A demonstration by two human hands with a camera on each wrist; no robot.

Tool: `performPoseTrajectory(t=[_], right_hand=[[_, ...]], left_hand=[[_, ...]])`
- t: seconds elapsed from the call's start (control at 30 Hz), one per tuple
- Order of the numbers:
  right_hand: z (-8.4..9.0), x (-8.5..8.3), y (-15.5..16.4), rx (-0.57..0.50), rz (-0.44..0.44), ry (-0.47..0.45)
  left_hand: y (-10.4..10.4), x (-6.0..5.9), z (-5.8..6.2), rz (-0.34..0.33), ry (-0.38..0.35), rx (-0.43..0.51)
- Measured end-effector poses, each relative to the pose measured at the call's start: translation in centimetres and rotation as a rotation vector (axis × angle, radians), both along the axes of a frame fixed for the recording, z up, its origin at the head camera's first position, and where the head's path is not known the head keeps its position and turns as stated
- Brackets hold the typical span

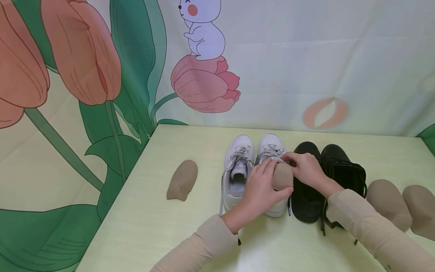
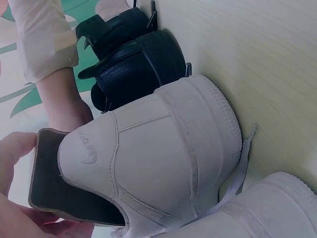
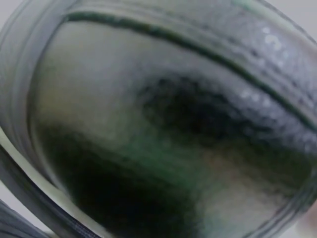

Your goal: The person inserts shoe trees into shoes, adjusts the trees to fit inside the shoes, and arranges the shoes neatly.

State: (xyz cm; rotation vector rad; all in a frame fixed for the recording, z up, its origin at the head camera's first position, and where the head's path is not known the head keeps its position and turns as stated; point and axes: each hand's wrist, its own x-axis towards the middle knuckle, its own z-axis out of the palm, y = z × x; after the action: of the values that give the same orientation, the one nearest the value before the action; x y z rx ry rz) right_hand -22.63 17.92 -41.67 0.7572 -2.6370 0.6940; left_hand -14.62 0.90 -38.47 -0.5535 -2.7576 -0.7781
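Observation:
A brown shoe insert (image 1: 283, 176) is partly inside the opening of the right white sneaker (image 1: 272, 141). In the left wrist view, its dark, hollow-looking end (image 2: 52, 168) sticks out past the sneaker's heel (image 2: 148, 148). My left hand (image 1: 259, 189) grips this insert, thumb on one side and fingers on the other. At the far side of the insert, my right hand (image 1: 307, 168) has its fingertips bent at the sneaker's tongue and collar, seemingly pinching the edge. The exact contact is partly hidden. A blurred black shoe (image 3: 148, 124) fills the right wrist view.
The other white sneaker (image 1: 239, 147) stands just left, its lace trailing. Black shoes (image 1: 307, 207) with loose laces stand to the right, under my right forearm. One loose insert (image 1: 182, 180) lies at left; two more inserts (image 1: 389, 204) lie at right. A printed cloth (image 1: 272, 75) hangs behind.

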Motion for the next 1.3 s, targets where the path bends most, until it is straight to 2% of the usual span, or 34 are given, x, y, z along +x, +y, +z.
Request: performPoseTrajectory(t=[0.23, 0.6, 0.83, 1.3], right_hand=[[0.04, -0.03, -0.16, -0.006, -0.016, -0.021], [0.81, 0.08, -0.37, -0.043, -0.031, -0.116], [0.69, 0.01, -0.29, -0.047, -0.039, -0.125], [0.67, -0.09, -0.33, -0.05, -0.05, -0.15]], left_hand=[[-0.02, -0.12, -0.12, -0.01, 0.013, 0.033], [-0.03, -0.04, -0.14, -0.009, 0.001, 0.059], [0.05, -0.31, -0.33, -0.013, 0.015, 0.07], [0.19, -0.56, -0.47, -0.004, -0.004, 0.062]])
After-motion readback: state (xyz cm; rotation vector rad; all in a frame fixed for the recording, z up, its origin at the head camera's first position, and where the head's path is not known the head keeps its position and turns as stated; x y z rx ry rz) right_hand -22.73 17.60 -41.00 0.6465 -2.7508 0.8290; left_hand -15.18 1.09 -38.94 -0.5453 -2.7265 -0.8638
